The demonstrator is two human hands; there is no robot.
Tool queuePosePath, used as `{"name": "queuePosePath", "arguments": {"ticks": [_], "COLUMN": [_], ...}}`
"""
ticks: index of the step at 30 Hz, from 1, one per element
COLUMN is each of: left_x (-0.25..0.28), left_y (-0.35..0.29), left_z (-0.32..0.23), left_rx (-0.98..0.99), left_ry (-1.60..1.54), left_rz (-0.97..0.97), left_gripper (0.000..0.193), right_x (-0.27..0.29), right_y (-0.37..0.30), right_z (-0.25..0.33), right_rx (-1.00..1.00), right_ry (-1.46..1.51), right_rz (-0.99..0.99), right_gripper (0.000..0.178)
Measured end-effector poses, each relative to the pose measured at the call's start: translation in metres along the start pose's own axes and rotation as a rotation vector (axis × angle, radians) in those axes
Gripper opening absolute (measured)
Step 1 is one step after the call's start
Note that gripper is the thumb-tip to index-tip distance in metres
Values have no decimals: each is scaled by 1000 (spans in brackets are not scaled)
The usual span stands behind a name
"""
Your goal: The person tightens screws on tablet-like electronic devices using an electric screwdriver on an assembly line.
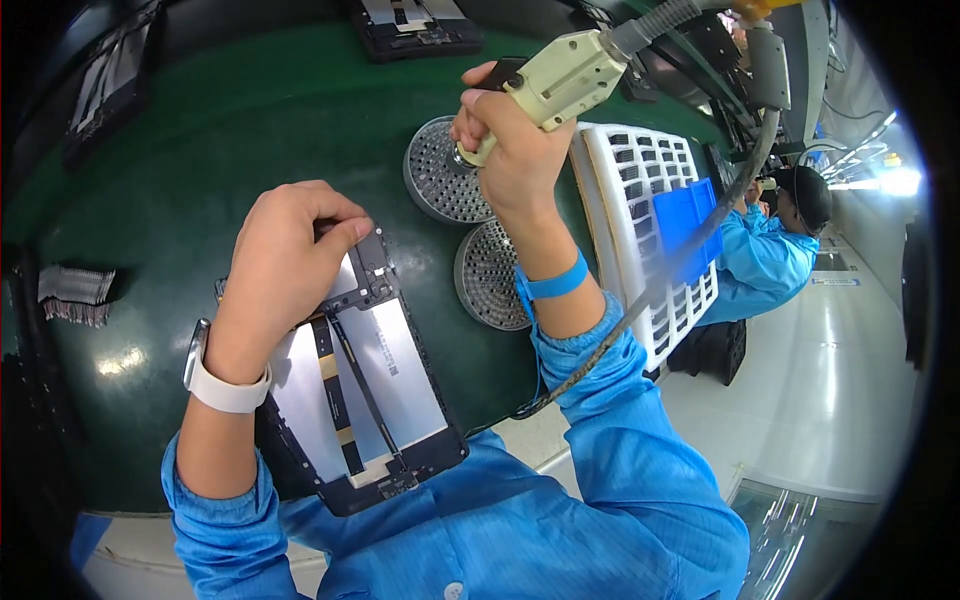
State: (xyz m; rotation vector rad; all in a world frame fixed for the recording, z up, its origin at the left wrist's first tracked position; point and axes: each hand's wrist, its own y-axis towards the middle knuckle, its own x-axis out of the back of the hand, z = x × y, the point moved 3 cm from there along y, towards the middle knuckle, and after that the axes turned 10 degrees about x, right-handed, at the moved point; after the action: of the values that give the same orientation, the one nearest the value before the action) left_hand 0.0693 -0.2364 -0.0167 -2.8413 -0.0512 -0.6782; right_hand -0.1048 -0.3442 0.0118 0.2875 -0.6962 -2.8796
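Observation:
A dark tablet frame (385, 380) with silvery inner panels and flat cables lies on the green belt (230, 130) in front of me. My left hand (285, 265) rests on its far corner, fingers curled and pressing down; a white watch sits on that wrist. My right hand (510, 140) is raised above the belt and grips a cream electric screwdriver (560, 80) hanging from a grey hose, its tip down over the nearer of two round perforated screw trays (440, 175), with the other tray (490, 275) closer to me.
A white slotted rack (640, 200) holding a blue card (685, 220) stands right of the trays. Another opened device (415, 30) lies farther up the belt, a dark one (105, 85) at far left. A person in blue (770, 250) works at right.

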Motion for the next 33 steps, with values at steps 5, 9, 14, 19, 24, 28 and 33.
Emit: {"name": "queuePosePath", "arguments": {"ticks": [5,9,14,19,24,28,33], "left_x": [2,1,0,0,1,-1,1], "left_y": [0,1,1,1,2,5,5], "left_z": [-1,1,2,3,4,7,8], "left_rx": [-14,-58,-55,-73,-41,-6,-44], "left_ry": [17,33,19,52,28,6,42], "left_rz": [-6,4,1,4,-16,-1,-19], "left_gripper": [12,12,12,12,11,9,13], "right_x": [0,0,-1,-1,-8,-41,-56], "right_y": [0,0,-1,-1,-15,-52,-58], "right_z": [0,-1,0,-1,31,51,44], "right_rx": [-6,-1,-5,-6,29,-72,-141], "right_ry": [16,-15,-4,-25,282,92,145], "right_rz": [-8,-5,-17,14,-4,146,209], "right_gripper": [15,14,14,15,18,26,27]}}
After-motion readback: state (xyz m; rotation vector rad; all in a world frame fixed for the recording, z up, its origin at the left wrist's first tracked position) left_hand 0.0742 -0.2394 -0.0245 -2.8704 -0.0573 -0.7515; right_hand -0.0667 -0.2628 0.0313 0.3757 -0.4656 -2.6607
